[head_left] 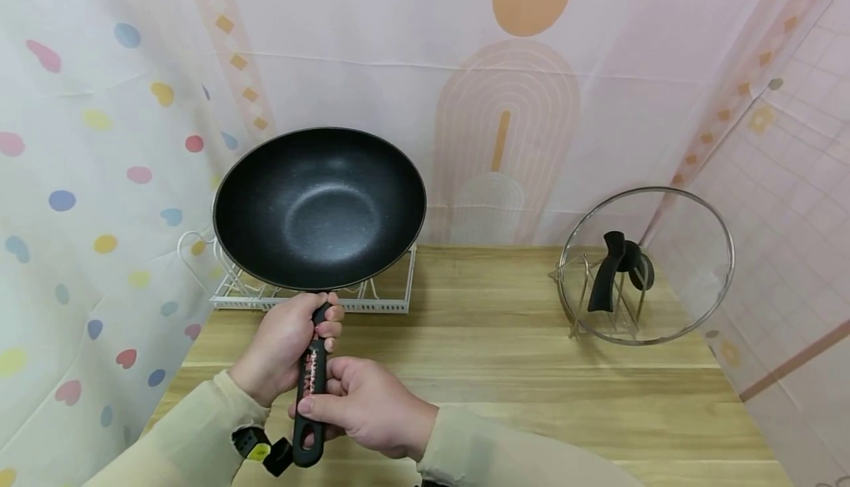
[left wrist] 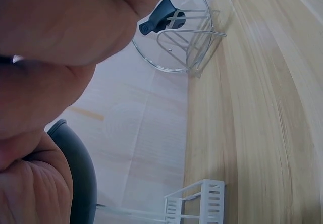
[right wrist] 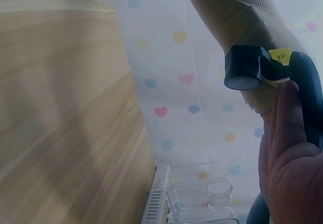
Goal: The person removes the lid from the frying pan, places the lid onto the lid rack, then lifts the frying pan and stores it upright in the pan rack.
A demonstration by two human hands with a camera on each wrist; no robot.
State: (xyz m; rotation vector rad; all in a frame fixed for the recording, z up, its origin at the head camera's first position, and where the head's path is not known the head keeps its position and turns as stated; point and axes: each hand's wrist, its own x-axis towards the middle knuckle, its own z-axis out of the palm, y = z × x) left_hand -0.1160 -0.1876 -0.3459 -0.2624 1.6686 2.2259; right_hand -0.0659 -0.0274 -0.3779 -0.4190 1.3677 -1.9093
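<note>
A black wok [head_left: 322, 199] is held up in the head view, its dark inside facing me and its handle [head_left: 311, 376] pointing toward me. My left hand [head_left: 282, 339] grips the handle close to the pan, fingers curled round it. Lower down, my right hand [head_left: 375, 406] holds the handle near its looped end, thumb on top and fingers behind. Close-up left fingers [left wrist: 75, 27] fill much of the left wrist view, with part of the wok [left wrist: 81, 173] below them. In the right wrist view the right hand [right wrist: 298, 178] lies against the dark handle [right wrist: 305, 93].
Behind and below the wok stands a white dish rack [head_left: 375, 308], partly hidden. To the right, a glass lid with a metal rim [head_left: 664, 190] and black handle [head_left: 603, 284] leans in a wire stand [left wrist: 202, 32]. Printed curtains [head_left: 372, 15] border the wooden table [head_left: 491, 354].
</note>
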